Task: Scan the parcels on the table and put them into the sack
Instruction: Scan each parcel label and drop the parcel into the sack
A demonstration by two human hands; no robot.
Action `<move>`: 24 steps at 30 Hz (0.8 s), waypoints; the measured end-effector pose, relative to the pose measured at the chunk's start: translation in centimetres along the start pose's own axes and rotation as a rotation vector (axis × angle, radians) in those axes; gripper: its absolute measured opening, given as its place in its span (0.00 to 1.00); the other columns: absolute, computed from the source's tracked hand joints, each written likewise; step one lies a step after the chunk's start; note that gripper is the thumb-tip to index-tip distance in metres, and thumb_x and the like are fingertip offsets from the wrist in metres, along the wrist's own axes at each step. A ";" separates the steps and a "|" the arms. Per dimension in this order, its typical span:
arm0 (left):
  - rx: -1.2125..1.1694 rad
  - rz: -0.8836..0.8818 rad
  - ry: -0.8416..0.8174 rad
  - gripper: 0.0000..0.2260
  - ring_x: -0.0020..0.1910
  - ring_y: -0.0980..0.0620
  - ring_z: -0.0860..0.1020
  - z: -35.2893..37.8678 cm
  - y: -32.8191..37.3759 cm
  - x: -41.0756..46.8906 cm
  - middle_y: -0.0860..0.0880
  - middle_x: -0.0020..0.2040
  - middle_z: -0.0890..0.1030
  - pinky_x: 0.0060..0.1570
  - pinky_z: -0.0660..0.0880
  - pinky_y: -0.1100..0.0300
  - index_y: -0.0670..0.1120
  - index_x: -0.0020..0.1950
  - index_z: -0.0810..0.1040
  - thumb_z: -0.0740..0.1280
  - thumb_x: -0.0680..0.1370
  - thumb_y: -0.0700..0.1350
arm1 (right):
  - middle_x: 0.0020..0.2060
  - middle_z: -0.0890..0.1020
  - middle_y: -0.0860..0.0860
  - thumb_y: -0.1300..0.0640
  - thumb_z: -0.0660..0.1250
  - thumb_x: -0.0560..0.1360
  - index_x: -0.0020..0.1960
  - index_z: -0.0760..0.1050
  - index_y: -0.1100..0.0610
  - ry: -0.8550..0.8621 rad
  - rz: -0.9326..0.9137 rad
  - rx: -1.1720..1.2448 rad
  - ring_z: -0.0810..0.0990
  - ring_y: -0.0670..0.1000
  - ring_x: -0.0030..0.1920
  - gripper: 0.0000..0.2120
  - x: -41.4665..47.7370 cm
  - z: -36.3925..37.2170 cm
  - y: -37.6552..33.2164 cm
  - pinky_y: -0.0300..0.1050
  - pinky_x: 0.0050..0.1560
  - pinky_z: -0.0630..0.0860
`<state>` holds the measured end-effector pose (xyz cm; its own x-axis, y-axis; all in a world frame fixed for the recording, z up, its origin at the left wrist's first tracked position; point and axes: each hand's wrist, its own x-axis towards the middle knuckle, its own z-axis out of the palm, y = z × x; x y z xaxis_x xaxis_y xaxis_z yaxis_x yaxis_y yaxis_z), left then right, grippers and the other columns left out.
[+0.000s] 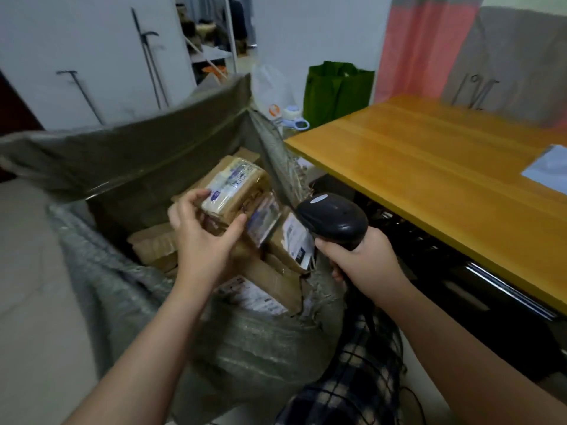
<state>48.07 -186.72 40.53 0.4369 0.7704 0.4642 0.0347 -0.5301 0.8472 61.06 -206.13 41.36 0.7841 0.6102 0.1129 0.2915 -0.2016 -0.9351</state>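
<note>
Left grip (202, 237) is pinching a parcel (236, 188) by its near end, thumb on the right side and fingers curling over the left corner. It is holding the parcel above the open mouth of the sack (122, 161). Right grip (365, 262) is wrapping fully round the handle of a black scanner (334, 220), whose head is pointing up-left toward the parcel.

Head view, edges:
- Sack's far rim is standing up, folded over.
- Its frayed right edge is sitting just beside the counter (429, 167) corner, and the scanner is hanging in that gap.
- Other parcels (276, 280) are piling up to the near-right rim. The far-left part of the sack is showing darker, deeper room.
- Counter edge is running diagonally down-right, and a white sheet (549, 167) is lying at its right end.

Held parcel is showing as a brown carton under glossy clear tape. It has a white label with blue print on top and is tilting with its far end up. Print is too blurred to read.
</note>
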 end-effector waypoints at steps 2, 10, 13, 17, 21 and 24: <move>0.096 -0.014 -0.006 0.26 0.62 0.58 0.69 -2.1 -1.4 0.9 0.49 0.64 0.61 0.65 0.70 0.61 0.54 0.62 0.66 0.75 0.70 0.43 | 0.23 0.79 0.50 0.53 0.73 0.70 0.37 0.78 0.53 -0.031 -0.029 -0.010 0.78 0.47 0.24 0.06 0.6 1.9 -0.5 0.45 0.29 0.77; 0.421 -0.107 0.021 0.26 0.59 0.50 0.70 -8.6 -5.2 -1.0 0.52 0.59 0.61 0.61 0.68 0.59 0.55 0.64 0.69 0.75 0.69 0.48 | 0.28 0.80 0.58 0.53 0.74 0.69 0.40 0.79 0.61 -0.225 -0.001 -0.054 0.80 0.55 0.31 0.12 0.5 7.4 0.6 0.49 0.34 0.77; 0.535 -0.088 0.006 0.26 0.58 0.48 0.70 -9.9 -5.5 -1.5 0.53 0.56 0.62 0.60 0.70 0.54 0.57 0.62 0.69 0.75 0.67 0.52 | 0.28 0.80 0.46 0.52 0.74 0.65 0.38 0.79 0.53 -0.451 0.085 -0.169 0.79 0.43 0.32 0.07 -0.2 8.5 2.2 0.36 0.32 0.73; 0.612 -0.039 -0.085 0.25 0.60 0.43 0.69 -10.5 -4.8 -1.5 0.50 0.56 0.64 0.60 0.70 0.50 0.58 0.61 0.70 0.74 0.67 0.54 | 0.42 0.84 0.50 0.58 0.74 0.67 0.46 0.78 0.50 -0.720 0.171 -0.254 0.81 0.47 0.45 0.09 -2.2 10.3 4.7 0.39 0.45 0.76; 0.692 0.003 -0.216 0.24 0.56 0.44 0.72 -12.1 -3.6 -1.1 0.49 0.54 0.65 0.54 0.72 0.53 0.59 0.60 0.70 0.73 0.67 0.55 | 0.46 0.81 0.44 0.57 0.76 0.68 0.54 0.75 0.46 -0.770 0.150 -0.293 0.78 0.44 0.50 0.17 -3.8 9.7 5.6 0.33 0.45 0.71; 0.724 -0.001 -0.242 0.22 0.55 0.45 0.72 -13.0 -2.4 -1.2 0.50 0.53 0.65 0.51 0.70 0.56 0.59 0.60 0.72 0.72 0.67 0.54 | 0.49 0.79 0.46 0.60 0.76 0.68 0.59 0.74 0.52 -0.838 0.080 -0.495 0.77 0.44 0.52 0.22 -5.9 8.2 6.1 0.33 0.48 0.70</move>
<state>35.76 -181.73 41.32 0.6183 0.7165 0.3231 0.5797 -0.6933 0.4281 53.76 -204.66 32.20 0.2238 0.8891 -0.3993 0.6015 -0.4483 -0.6613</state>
